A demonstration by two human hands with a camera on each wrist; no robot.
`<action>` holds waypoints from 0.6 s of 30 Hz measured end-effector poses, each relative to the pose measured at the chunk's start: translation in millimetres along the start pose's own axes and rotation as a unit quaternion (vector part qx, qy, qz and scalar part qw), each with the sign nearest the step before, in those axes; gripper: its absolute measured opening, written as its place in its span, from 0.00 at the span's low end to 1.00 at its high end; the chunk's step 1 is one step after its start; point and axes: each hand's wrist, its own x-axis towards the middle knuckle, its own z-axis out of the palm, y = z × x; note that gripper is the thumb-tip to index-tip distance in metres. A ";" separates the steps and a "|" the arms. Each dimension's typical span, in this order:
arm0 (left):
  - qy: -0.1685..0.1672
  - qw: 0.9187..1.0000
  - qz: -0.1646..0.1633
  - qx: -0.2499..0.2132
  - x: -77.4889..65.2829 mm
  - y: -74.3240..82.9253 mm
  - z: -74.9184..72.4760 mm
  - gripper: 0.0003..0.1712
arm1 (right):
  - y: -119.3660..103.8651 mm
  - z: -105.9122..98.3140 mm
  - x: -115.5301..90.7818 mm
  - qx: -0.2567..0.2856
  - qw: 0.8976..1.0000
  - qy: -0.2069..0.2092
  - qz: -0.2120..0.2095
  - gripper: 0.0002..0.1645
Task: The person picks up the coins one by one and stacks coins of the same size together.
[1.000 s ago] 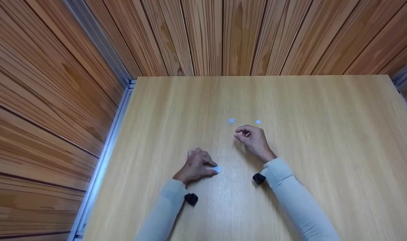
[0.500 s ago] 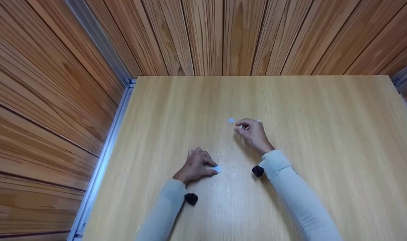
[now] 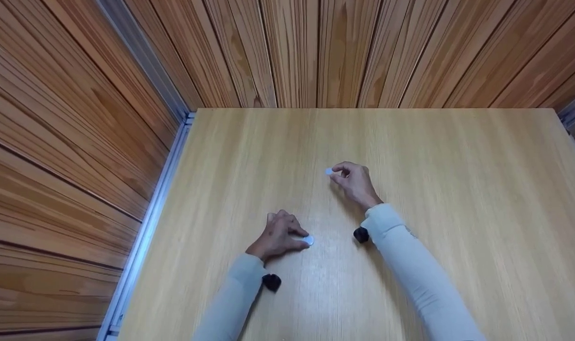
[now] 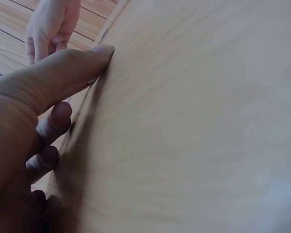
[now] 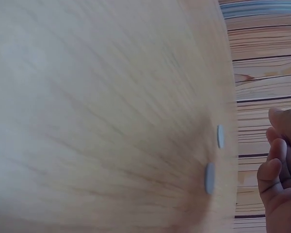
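Observation:
In the head view my left hand (image 3: 278,235) is low over the table, its thumb and forefinger pinching the edge of a small round white disc (image 3: 309,240). That disc is hidden in the left wrist view, where the thumb (image 4: 72,73) lies along the tabletop. Further forward, my right hand (image 3: 354,183) hovers above the table with loosely curled fingers and nothing visible between them. Its fingertips overlap a second white disc (image 3: 329,171) in the head view. Two flat discs show in the right wrist view, one farther disc (image 5: 220,136) and one nearer disc (image 5: 209,178), both lying below the raised hand.
A light wooden table (image 3: 457,189) spreads under both hands. Wood-plank walls (image 3: 344,52) rise behind it and at the left, with a metal rail (image 3: 147,213) along the left edge. Each sleeve cuff carries a black wrist camera (image 3: 271,282).
My right hand has moved forward, away from me, and now covers the right-hand far disc in the head view. My left hand keeps its pinch in place.

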 end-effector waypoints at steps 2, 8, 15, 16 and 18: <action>0.002 1.000 0.003 0.000 0.5 0.1 -0.2 0.12 | 1.3 0.4 2.2 0.007 1.000 0.000 0.003 0.12; 0.004 1.000 0.000 -0.003 -0.2 -0.2 0.6 0.12 | 2.2 3.2 8.4 0.018 1.000 -0.001 0.016 0.14; 0.003 1.000 -0.014 -0.019 0.5 0.5 1.4 0.11 | -1.6 2.0 16.2 0.001 1.000 -0.002 0.027 0.15; 0.002 1.000 -0.015 -0.020 1.1 0.5 1.2 0.11 | -2.1 1.5 17.5 0.000 1.000 -0.003 0.029 0.15; -0.001 1.000 -0.019 -0.022 1.0 0.4 0.6 0.11 | -2.4 1.4 19.4 0.003 0.999 -0.008 0.035 0.16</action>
